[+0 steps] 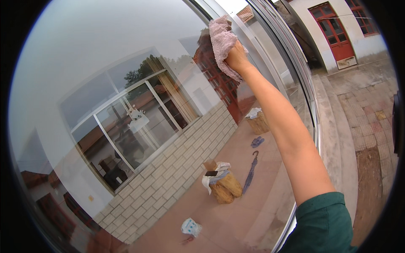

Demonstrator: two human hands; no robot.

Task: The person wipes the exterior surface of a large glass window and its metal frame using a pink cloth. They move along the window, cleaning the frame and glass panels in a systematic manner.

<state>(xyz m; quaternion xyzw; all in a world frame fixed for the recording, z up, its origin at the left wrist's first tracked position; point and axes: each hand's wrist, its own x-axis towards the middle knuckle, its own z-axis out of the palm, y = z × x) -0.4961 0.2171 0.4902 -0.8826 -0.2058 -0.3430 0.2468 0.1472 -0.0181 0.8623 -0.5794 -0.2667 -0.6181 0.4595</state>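
Note:
A pinkish fluffy cloth (221, 41) is bunched in my right hand (237, 58), whose arm reaches up from a green sleeve at the lower right. The cloth lies against the large glass pane (104, 63), close to its metal frame (256, 50). It hides most of my fingers. My left hand is out of view. Through or on the glass show a sliding window, a tiled lower wall and reflected roofs and trees.
Beyond the glass, a wooden stump (226, 186) bears cloths and a dark flat object. A folded umbrella (251, 172), another stump (258, 123) and a white-and-blue packet (191, 227) are on the floor. Concrete steps (335, 117) and brick paving (368, 114) lie at right.

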